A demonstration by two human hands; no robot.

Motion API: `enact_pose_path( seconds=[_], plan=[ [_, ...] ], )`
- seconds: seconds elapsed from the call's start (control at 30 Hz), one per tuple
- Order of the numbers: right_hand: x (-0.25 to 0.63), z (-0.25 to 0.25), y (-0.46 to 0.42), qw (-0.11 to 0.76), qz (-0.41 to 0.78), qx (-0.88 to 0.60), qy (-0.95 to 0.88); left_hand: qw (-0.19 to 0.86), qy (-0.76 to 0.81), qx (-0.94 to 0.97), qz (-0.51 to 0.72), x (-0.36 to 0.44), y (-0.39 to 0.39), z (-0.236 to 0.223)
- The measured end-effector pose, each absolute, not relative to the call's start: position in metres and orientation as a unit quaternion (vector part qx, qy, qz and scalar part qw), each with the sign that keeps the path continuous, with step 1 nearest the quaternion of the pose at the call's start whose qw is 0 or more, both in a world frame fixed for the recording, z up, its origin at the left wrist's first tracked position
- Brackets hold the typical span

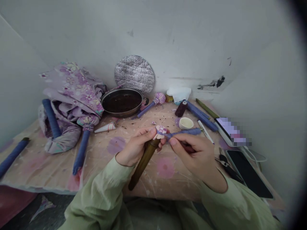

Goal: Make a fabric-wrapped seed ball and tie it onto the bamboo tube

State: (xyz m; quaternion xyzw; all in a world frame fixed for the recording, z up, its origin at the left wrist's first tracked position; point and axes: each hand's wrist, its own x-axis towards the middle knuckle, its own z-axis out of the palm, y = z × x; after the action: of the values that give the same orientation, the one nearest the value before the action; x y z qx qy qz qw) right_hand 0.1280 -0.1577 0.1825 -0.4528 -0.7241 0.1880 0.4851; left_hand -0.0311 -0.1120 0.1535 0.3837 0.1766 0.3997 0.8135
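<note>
My left hand point(136, 145) is closed around the upper end of a brown bamboo-like stick point(145, 166), which slants down toward the table's front edge. A small bundle of floral cloth point(161, 130) caps that end, right by my left fingertips. My right hand point(195, 156) pinches a blue cloth strip point(184, 132) close to the bundle. The strip runs from the neck of the bundle out to the right, behind my right knuckles. Part of my right fingers is hidden by the hand itself.
A dark pan point(122, 102) stands at the back, with floral cloth point(72, 89) heaped left of it. Blue-wrapped sticks point(82, 150) lie about. On the right are a white bowl point(186, 123), a thread spool point(181, 108), a marker point(205, 131), scissors point(224, 162) and a phone point(249, 172).
</note>
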Motion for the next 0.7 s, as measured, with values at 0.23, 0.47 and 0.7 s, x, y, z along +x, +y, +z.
enact_pose_path(
  seconds=[0.23,0.47,0.7],
  plan=[
    [0.1318,0.1751,-0.1549,0.493,0.259,-0.48,-0.678,0.885,0.092,0.29,0.353,-0.0323,-0.1133,0.1563],
    [0.1324,0.1788,-0.1542,0.497,0.261,-0.485,-0.67,0.901,0.067,0.257,0.343,-0.0299,-0.1152,0.1586],
    [0.129,0.1804,-0.1507,0.506,0.292,-0.476,-0.657,0.905,0.074,0.259,0.33,-0.0298,-0.1165,0.1581]
  ],
)
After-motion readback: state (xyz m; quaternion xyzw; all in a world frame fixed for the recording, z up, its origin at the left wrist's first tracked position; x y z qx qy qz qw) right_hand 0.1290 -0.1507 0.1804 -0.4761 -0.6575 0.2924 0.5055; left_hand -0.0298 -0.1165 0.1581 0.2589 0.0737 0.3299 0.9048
